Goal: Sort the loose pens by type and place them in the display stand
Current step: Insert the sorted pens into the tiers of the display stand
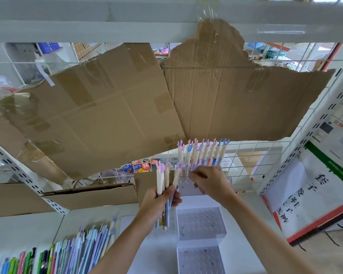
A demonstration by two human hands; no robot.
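My left hand (162,200) grips a bunch of cream pens with pink and purple forked caps (163,178), held upright. My right hand (208,180) reaches the top tier of a clear stepped display stand (201,224), its fingers pinched at the lower ends of a row of the same pens (203,153) standing in the holes; whether it holds one I cannot tell. The two lower tiers show rows of round holes with no pens in them. Loose pens of several colours (67,254) lie in a pile at the lower left of the white shelf.
Torn cardboard sheets (127,107) hang taped to a wire grid behind the stand. A cardboard box (91,196) sits at the left rear. A white sign with a red edge (309,196) leans on the right upright. A shelf board (107,18) runs overhead.
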